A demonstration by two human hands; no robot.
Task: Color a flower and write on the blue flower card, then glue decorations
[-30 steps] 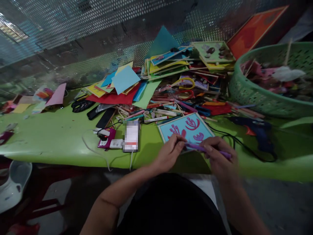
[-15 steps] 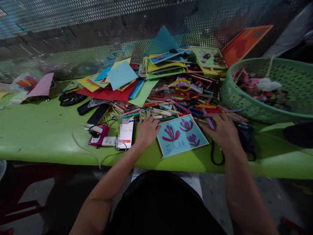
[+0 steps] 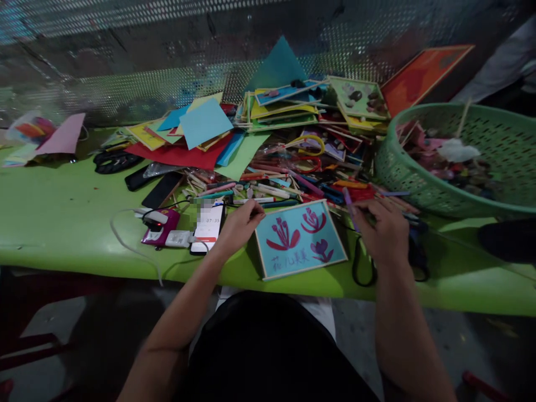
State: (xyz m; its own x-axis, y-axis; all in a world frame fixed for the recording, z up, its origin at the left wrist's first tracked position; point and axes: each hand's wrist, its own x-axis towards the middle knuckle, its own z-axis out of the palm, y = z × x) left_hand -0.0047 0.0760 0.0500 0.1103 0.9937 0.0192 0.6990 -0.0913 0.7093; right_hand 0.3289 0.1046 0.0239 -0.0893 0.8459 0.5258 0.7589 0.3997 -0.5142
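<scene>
My left hand is closed at the upper left corner of a blue picture framed with thin sticks, its fingertips pinched at the frame. Red and purple flowers and a line of handwritten characters fill the picture, which lies at the front edge of the green table. In my right hand, to the right of the picture, a slim purple marker stands tilted between thumb and fingers. A lit phone lies beside my left wrist. Beneath my right hand hangs a black strap loop.
Pens and markers lie heaped behind the picture. Stacked framed pictures and coloured paper are farther back. A green basket stands right. Left of the phone sits a purple power bank with cables.
The picture has moved slightly left and closer to me. My left hand has gone from lying flat to pinching at its corner. My right hand's fingers have drawn in around the purple marker.
</scene>
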